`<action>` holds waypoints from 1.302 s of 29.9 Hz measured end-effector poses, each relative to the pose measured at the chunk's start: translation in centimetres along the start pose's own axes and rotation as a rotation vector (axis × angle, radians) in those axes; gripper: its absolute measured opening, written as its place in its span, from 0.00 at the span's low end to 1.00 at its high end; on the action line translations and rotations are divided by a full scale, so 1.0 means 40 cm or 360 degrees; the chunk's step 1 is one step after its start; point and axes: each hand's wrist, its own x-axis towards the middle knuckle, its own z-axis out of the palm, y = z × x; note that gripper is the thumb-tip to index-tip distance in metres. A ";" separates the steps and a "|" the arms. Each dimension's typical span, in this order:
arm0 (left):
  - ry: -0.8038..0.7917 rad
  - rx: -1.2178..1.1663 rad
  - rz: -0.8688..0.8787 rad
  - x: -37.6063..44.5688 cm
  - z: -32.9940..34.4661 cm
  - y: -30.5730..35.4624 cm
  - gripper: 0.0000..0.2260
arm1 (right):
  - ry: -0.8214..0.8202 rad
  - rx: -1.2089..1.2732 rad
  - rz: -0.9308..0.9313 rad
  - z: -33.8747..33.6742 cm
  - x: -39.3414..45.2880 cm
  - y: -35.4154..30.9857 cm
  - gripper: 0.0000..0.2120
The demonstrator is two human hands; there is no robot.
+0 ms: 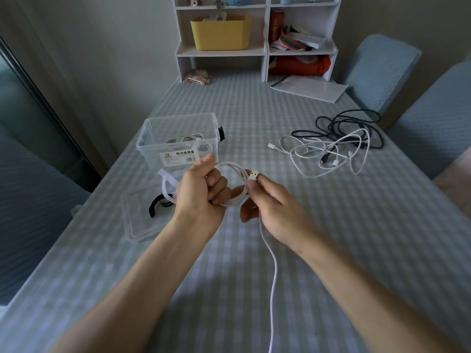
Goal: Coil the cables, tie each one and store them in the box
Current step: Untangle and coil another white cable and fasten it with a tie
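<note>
My left hand (201, 192) grips a small coil of a white cable (235, 169) above the table. My right hand (270, 200) pinches the same cable just behind its USB plug (254, 175); the loose tail hangs down between my forearms toward the bottom edge. A clear plastic box (178, 138) with a label stands behind my left hand and holds a coiled cable. White and black strap ties (165, 192) lie on the clear lid (142, 220) left of my left hand. A tangle of white and dark cables (339, 143) lies at the right.
The checked tablecloth (242, 263) covers the table. A white shelf unit (257, 36) with a yellow bin and red items stands at the far edge, with papers (311, 87) beside it. Blue-covered chairs (382, 72) stand at the right.
</note>
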 end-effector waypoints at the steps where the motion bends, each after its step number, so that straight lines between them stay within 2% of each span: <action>1: -0.0007 0.0010 -0.0014 -0.001 0.001 -0.003 0.11 | 0.0031 -0.0017 -0.0006 0.002 0.001 0.001 0.15; 6: -0.0043 0.0254 -0.0075 0.005 0.006 0.001 0.05 | 0.0146 0.0389 0.0082 0.004 0.014 0.000 0.15; 11: -0.0195 0.0601 -0.0194 0.003 0.005 0.034 0.07 | 0.0146 0.0647 0.0104 -0.007 0.019 -0.004 0.13; 14: -0.0270 0.0826 -0.0137 0.000 0.006 0.034 0.08 | 0.0117 0.0612 0.0091 -0.007 0.014 -0.008 0.13; 17: -0.0289 0.0794 -0.0068 -0.002 0.007 0.021 0.05 | 0.0161 0.0536 0.0058 -0.007 0.017 -0.009 0.12; 19: -0.0235 0.0735 -0.0032 -0.002 0.009 0.013 0.05 | 0.0175 0.0621 0.0085 -0.005 0.019 -0.010 0.12; 23: -0.0133 0.0599 0.0023 -0.006 0.019 -0.003 0.06 | 0.0132 0.1106 0.0185 -0.004 0.018 -0.016 0.13; 29: -0.0130 0.0196 -0.0217 -0.001 0.025 0.010 0.06 | -0.0001 0.1545 0.0218 -0.003 0.023 -0.017 0.13; 36: -0.0299 0.0166 -0.0318 -0.008 0.015 0.046 0.09 | -0.0072 0.1416 0.0154 -0.025 0.022 -0.028 0.12; 39: -0.0476 0.0400 -0.0322 -0.017 0.011 0.065 0.11 | -0.0103 0.1185 0.0098 -0.039 0.023 -0.024 0.12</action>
